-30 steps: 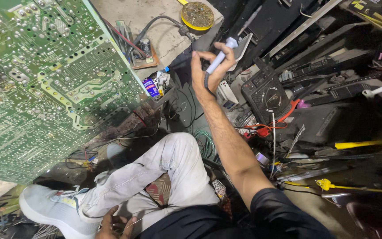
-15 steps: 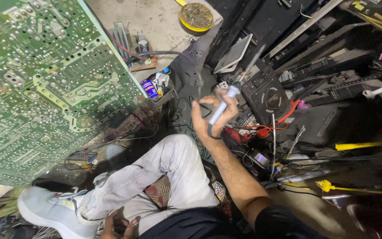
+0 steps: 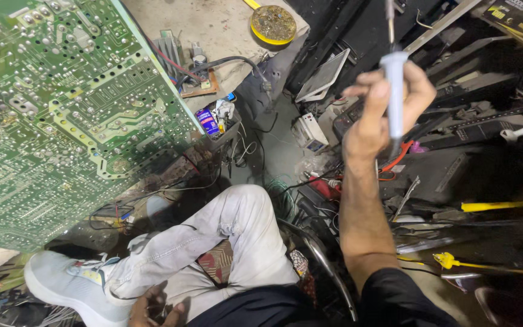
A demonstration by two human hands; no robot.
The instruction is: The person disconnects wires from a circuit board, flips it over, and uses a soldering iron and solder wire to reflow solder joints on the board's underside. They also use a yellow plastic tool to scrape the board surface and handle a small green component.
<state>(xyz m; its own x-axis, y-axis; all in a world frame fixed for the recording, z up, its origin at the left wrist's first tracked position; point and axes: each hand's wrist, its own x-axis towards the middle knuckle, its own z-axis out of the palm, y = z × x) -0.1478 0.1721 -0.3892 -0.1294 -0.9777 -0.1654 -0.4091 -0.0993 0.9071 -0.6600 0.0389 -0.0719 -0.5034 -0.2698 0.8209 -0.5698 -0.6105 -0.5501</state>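
Observation:
My right hand is raised over the cluttered bench, shut around the pale handle of a soldering iron that points its thin metal tip upward. A large green circuit board stands tilted at the left, solder side facing me. My left hand rests low at the bottom edge beside my bent leg in light trousers, fingers apart and holding nothing that I can see. A pale sneaker is on my foot under the board.
A round yellow tin sits at the far top. A small blue can stands in a tray by the board's edge. Black casings, loose wires, a yellow-handled tool and a small white box crowd the right side.
My right hand has drawn back from the far bench toward me and risen, turning the soldering iron upright. The board and my left hand have stayed put.

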